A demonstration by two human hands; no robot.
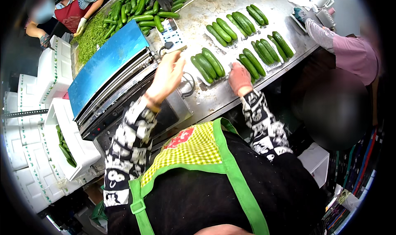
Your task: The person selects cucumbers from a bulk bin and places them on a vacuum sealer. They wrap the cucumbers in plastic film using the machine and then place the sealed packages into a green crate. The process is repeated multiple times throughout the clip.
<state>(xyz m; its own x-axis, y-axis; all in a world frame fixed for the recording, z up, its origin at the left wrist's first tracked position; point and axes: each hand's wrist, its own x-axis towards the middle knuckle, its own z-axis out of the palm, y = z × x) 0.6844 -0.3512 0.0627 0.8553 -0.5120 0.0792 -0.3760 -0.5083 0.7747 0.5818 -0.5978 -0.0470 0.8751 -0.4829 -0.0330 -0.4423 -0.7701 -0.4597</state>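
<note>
My bare left hand is over the right end of a film-wrapping machine with a blue cover, its fingers extended; no object shows in it. My right hand, in a pinkish glove, is at the near edge of a white tray of cucumbers; whether its fingers grip the tray is hidden. Between my hands lies another white tray with three cucumbers. More trays of cucumbers stand in two rows beyond, on the metal table.
Loose cucumbers and thin green beans are heaped behind the machine, near a power strip. White foam boxes are stacked at left; an open one holds cucumbers. Co-workers stand at upper left and right; dark-gloved hands touch the heap.
</note>
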